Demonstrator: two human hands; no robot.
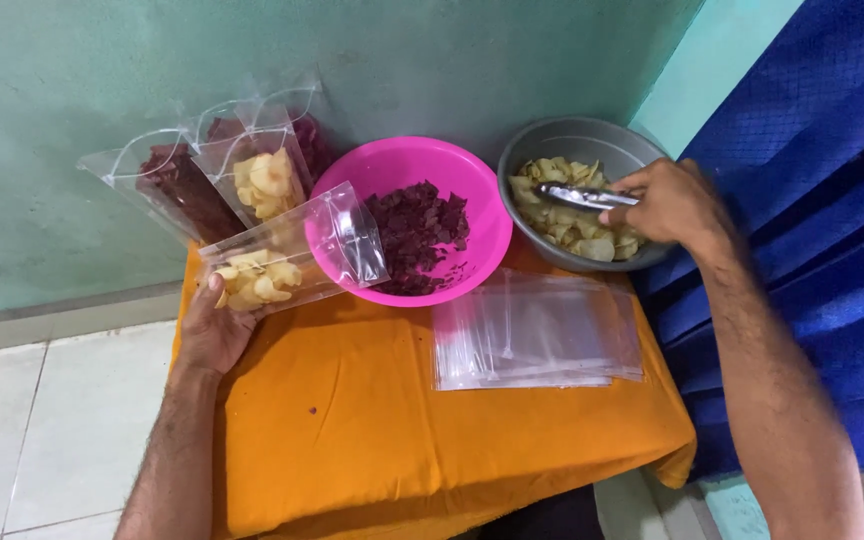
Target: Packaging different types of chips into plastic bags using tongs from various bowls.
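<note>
While closed on metal tongs, right hand over grey bowl; left hand's grip around clear chip pouch.

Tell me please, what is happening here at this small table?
A person is at a table with an orange cloth. The left hand holds a clear bag partly filled with pale yellow chips. The right hand holds metal tongs over a grey bowl of the same chips. A pink bowl holds dark red chips. Filled bags lean on the wall, and empty bags lie in a stack.
</note>
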